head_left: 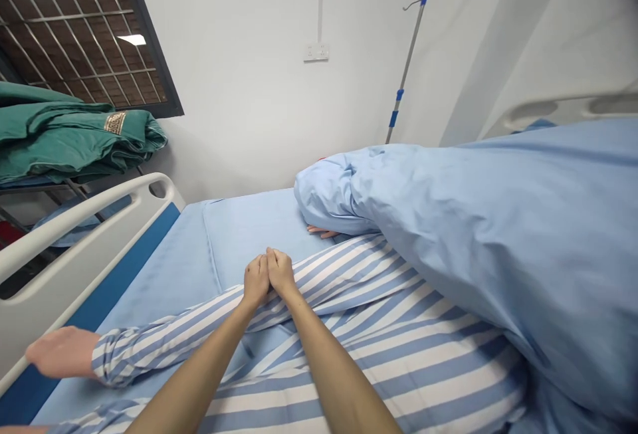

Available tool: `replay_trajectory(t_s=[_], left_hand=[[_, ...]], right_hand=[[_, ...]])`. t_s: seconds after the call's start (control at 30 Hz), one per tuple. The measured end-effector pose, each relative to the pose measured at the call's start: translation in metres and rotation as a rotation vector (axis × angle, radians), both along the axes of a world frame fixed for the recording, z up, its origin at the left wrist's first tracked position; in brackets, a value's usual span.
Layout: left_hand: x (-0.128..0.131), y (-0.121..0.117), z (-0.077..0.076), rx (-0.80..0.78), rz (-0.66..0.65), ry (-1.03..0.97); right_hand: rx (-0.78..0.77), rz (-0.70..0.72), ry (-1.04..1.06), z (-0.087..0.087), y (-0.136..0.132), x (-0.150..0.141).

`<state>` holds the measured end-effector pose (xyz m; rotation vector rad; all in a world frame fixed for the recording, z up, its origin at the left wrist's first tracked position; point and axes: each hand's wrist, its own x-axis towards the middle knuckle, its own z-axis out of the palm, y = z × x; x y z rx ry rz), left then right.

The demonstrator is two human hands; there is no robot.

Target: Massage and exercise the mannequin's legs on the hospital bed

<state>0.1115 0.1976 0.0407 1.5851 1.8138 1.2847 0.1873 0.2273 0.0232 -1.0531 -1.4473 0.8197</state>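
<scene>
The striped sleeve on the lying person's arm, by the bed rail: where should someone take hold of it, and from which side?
Take the forearm through the striped sleeve, just above the cuff, coming from above. The arm lies flat and straight on the blue sheet, so its top is free, while its underside is pressed down. The lying person's hand reaches toward the white bed rail, leaving little room on that side.

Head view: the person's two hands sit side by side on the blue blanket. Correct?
Not quite. The head view shows the left hand and right hand side by side on the blue-and-white striped pyjamas, not on the blue blanket.
</scene>
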Motion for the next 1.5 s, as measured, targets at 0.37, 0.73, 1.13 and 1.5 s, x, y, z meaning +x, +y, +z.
replay_trajectory(t_s=[0.37, 0.73, 1.13, 1.5], left_hand=[[0.033, 0.017, -0.002, 0.009, 0.228, -0.171], [0.028, 0.016, -0.022, -0.016, 0.201, -0.008], [0.033, 0.015, -0.018, -0.059, 0.170, 0.104], [0.076, 0.042, 0.020, 0.075, 0.054, -0.215]], right_hand=[[-0.164, -0.017, 0.339, 0.006, 0.007, 0.004], [-0.013, -0.009, -0.258, 0.030, 0.007, 0.014], [0.095, 0.039, -0.354, 0.008, 0.004, 0.044], [-0.085, 0.005, 0.285, 0.014, 0.024, 0.056]])
